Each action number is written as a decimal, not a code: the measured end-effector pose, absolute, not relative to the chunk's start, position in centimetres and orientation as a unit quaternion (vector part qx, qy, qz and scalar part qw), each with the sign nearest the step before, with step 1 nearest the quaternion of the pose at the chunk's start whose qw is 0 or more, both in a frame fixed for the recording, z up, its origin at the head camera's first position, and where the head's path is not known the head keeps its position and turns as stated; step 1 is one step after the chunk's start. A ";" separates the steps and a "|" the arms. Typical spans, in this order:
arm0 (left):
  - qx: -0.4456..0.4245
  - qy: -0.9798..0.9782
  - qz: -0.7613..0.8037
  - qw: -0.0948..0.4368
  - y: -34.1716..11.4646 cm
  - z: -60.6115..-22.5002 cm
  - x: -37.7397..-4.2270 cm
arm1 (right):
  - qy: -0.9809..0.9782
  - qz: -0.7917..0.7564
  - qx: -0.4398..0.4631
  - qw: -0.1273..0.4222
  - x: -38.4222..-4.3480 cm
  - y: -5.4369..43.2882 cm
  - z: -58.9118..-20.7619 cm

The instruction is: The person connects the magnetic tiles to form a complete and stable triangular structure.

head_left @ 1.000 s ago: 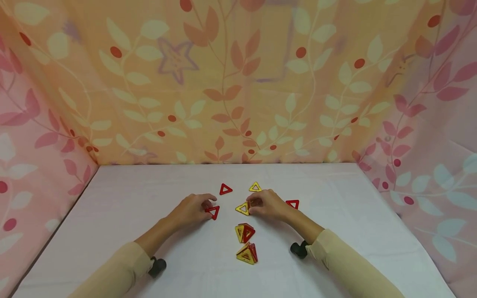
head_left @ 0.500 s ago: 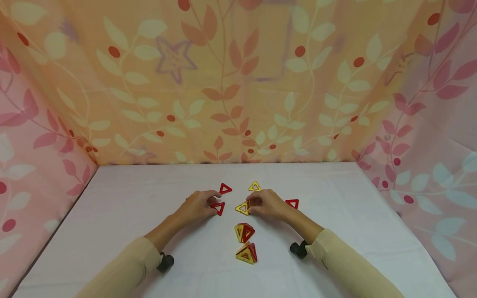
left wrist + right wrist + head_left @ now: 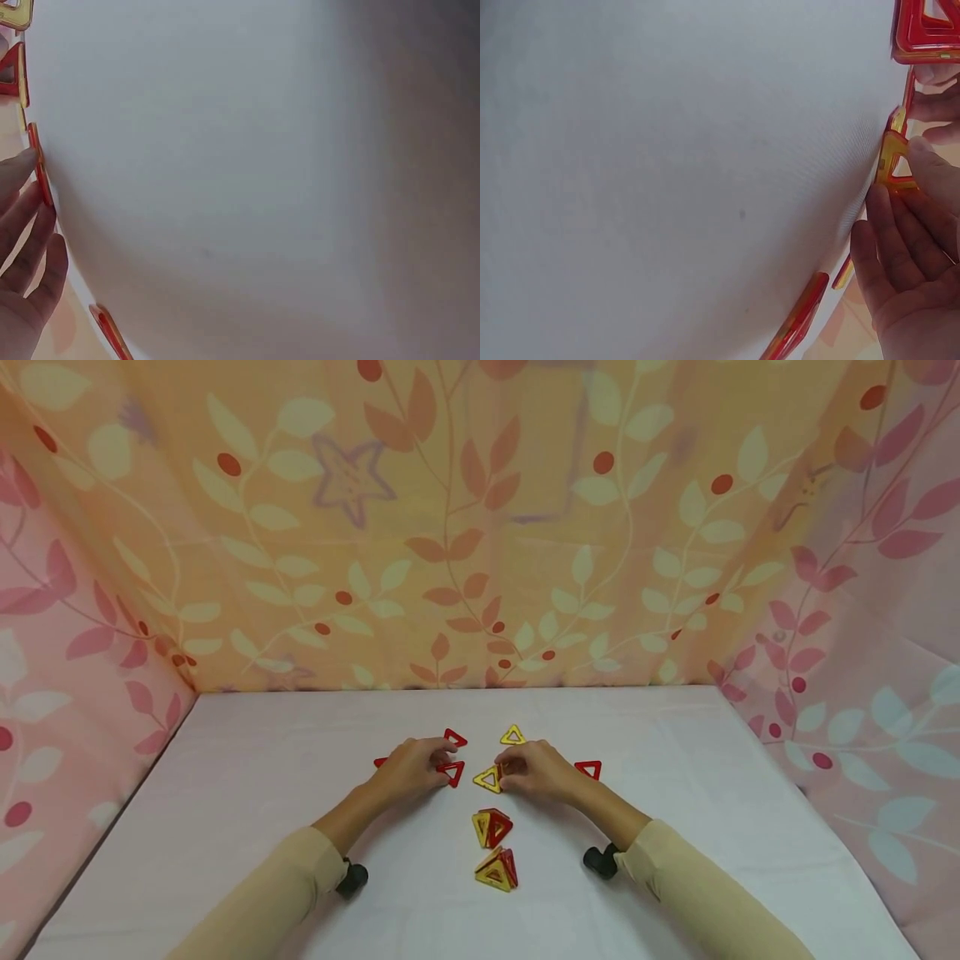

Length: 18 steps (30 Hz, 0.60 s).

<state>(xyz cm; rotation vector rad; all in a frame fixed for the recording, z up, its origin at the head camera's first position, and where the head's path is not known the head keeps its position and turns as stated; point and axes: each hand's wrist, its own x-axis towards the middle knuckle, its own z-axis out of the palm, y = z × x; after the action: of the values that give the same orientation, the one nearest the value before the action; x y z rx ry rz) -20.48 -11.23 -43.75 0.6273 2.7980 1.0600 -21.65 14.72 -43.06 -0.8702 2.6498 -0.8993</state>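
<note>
My left hand (image 3: 414, 768) pinches a red triangular magnetic tile (image 3: 453, 765) between thumb and fingers. In the left wrist view this red tile (image 3: 40, 169) appears edge-on at the fingertips. Just to its right, a yellow triangular tile (image 3: 487, 788) lies at the fingertips of my right hand (image 3: 538, 770). From the right wrist, the thumb and fingers are seen pinching the yellow tile (image 3: 887, 159), which stands tilted up from the table. A narrow red edge shows beside it there. A short gap separates the two held tiles in the head view.
Nearer the body stand two small red-and-yellow pyramids of tiles, one (image 3: 495, 828) behind the other (image 3: 495, 872). Beyond the hands lie a red tile (image 3: 451, 732) and a yellow tile (image 3: 513, 742). Another red tile (image 3: 588, 766) lies right; a red corner (image 3: 380, 762) shows left. Patterned curtains (image 3: 480, 527) enclose the table.
My left hand has carried the red tile rightward and slightly away, closer to the yellow tile. It now overlaps the far red tile and uncovers a red corner behind it. My right hand stays put.
</note>
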 end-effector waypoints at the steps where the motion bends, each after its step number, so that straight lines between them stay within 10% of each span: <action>1: 0.207 0.914 0.346 0.041 -11.1 -43.8 -20.5 | 0.900 -0.305 -0.295 0.105 -21.7 14.7 -43.1; 18: 0.191 0.913 0.356 0.064 -9.7 -43.3 -21.3 | 0.897 -0.308 -0.300 0.104 -21.7 14.7 -43.2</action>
<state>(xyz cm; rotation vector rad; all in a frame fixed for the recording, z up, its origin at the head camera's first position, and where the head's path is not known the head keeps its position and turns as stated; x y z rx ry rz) -21.27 -9.73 -43.33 0.5778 2.7554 1.0740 -21.68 14.67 -43.23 -0.8836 2.6452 -0.9077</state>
